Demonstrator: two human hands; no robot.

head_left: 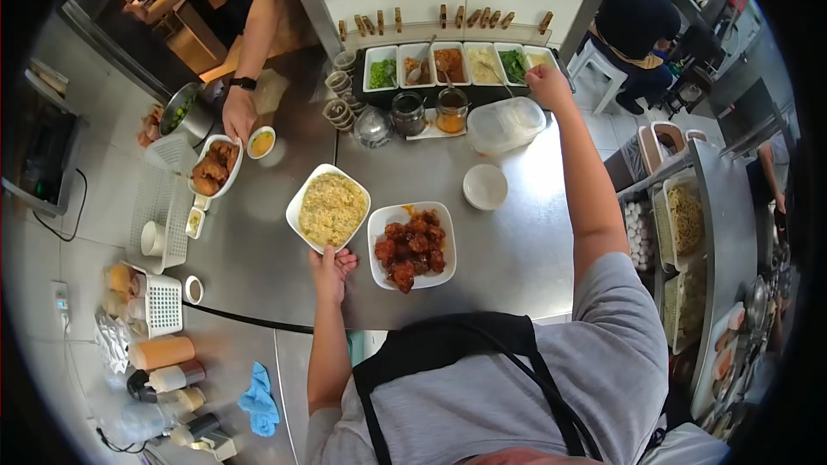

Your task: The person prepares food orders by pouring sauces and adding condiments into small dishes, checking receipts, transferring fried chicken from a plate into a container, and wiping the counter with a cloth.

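Observation:
My left hand is at the near edge of a white bowl of fried rice, thumb on its rim and the other fingers partly under it. To the right of that bowl sits a square white bowl of glazed dark-red pieces. My right hand is up at the right end of the row of topping containers, its fingers curled together near the last one; what they hold is too small to make out. Below it are a lidded clear plastic box and a small white bowl.
A co-worker's hand touches a dish of fried pieces at the left, beside a small bowl. Jars, white baskets, bottles and a blue cloth stand or lie around. Another person sits at the back right.

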